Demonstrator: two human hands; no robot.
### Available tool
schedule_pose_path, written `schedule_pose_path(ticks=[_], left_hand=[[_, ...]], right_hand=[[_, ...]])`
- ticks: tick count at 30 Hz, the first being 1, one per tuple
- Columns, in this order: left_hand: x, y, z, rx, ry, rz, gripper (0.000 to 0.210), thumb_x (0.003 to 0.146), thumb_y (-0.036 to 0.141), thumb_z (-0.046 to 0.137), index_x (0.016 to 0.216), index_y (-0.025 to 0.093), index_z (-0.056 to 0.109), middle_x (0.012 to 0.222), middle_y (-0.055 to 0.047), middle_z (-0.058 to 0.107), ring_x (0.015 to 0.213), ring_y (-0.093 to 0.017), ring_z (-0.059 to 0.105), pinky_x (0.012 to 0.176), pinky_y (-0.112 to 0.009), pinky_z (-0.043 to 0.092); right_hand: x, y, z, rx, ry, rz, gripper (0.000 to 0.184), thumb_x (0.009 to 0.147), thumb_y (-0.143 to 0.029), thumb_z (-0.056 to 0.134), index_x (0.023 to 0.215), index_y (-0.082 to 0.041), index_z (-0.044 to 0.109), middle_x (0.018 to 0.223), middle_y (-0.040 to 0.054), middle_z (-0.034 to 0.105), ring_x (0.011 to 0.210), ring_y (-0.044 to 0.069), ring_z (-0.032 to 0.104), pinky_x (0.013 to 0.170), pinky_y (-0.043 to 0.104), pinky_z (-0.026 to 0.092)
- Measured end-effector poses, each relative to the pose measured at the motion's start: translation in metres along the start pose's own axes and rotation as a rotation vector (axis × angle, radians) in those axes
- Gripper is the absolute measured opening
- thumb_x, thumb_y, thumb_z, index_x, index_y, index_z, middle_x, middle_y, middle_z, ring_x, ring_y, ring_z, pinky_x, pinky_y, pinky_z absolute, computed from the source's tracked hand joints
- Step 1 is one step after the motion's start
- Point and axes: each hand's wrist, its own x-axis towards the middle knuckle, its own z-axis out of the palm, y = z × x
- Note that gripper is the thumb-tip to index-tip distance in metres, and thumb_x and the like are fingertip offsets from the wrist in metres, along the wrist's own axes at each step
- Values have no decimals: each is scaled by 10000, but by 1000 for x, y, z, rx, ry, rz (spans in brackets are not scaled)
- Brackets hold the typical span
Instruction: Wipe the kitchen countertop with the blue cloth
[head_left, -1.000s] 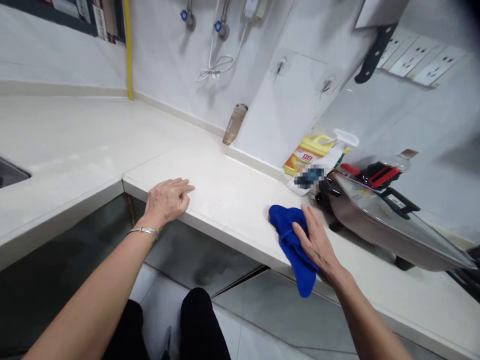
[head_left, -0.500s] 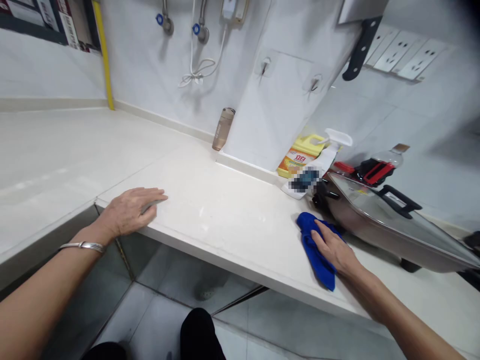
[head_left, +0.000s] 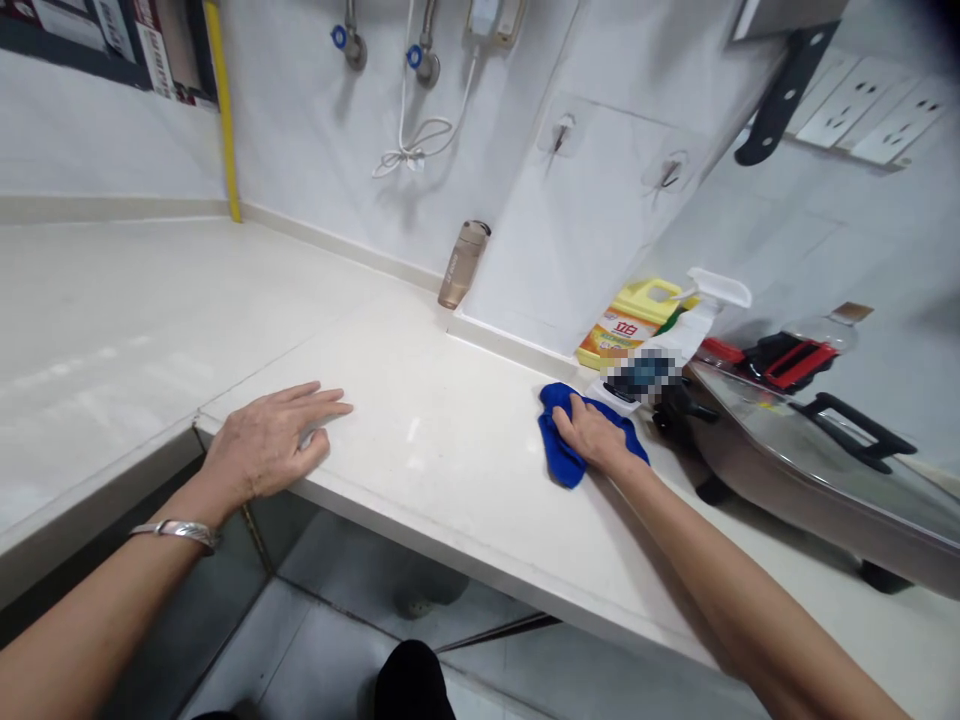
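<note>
A blue cloth (head_left: 561,462) lies crumpled on the white countertop (head_left: 405,400), under my right hand (head_left: 596,435). The fingers of that hand press and grip the cloth against the surface, close to the white spray bottle (head_left: 694,330). My left hand (head_left: 274,440) rests at the counter's front edge, near the corner, with its fingers stretched out and holding nothing. A silver bracelet (head_left: 180,533) circles the left wrist.
At the back stand a brown water bottle (head_left: 464,265) and a yellow detergent jug (head_left: 626,325). A large electric pan with a glass lid (head_left: 810,480) takes up the right side. A black-handled knife (head_left: 784,95) hangs above. A yellow pipe (head_left: 223,120) runs down the wall.
My right hand has moved the blue cloth left and back across the counter, away from the pan and the front edge. My left hand stays by the corner, its fingers slightly more spread.
</note>
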Motion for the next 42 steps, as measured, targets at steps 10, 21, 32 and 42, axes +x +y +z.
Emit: schedule_pose_path(ticks=[10, 21, 32, 42], left_hand=[[-2, 1, -1, -3, 5, 20, 485, 877, 291, 432, 1311, 329, 644, 1456, 56, 591, 1413, -239, 485, 1156, -481, 441], [-4, 1, 1, -51, 52, 15, 473, 836, 259, 488, 1264, 325, 678, 1420, 54, 623, 1386, -236, 518, 1146, -464, 462], [-5, 3, 1, -17, 84, 16, 467, 850, 241, 471, 1257, 307, 690, 1406, 44, 636, 1371, -209, 534, 1169, -409, 445], [-6, 4, 0, -27, 93, -16, 470, 846, 261, 459, 1264, 270, 673, 1389, 29, 653, 1351, -201, 554, 1154, -392, 456]], right_hand=[[53, -115, 5, 85, 19, -166, 619, 999, -523, 274, 1421, -100, 435, 1320, 239, 569, 1242, 369, 548, 1057, 495, 389], [71, -200, 5, 189, 28, -394, 634, 1006, -501, 289, 1486, -95, 376, 1434, 241, 485, 1340, 394, 451, 1112, 532, 343], [-8, -246, 2, 378, -33, -952, 601, 962, -345, 442, 1536, -176, 380, 1612, 114, 352, 1492, 305, 286, 1226, 532, 219], [-87, -150, -5, 605, -108, -1269, 581, 894, -220, 467, 1474, -236, 461, 1604, 84, 376, 1509, 254, 275, 1241, 576, 174]])
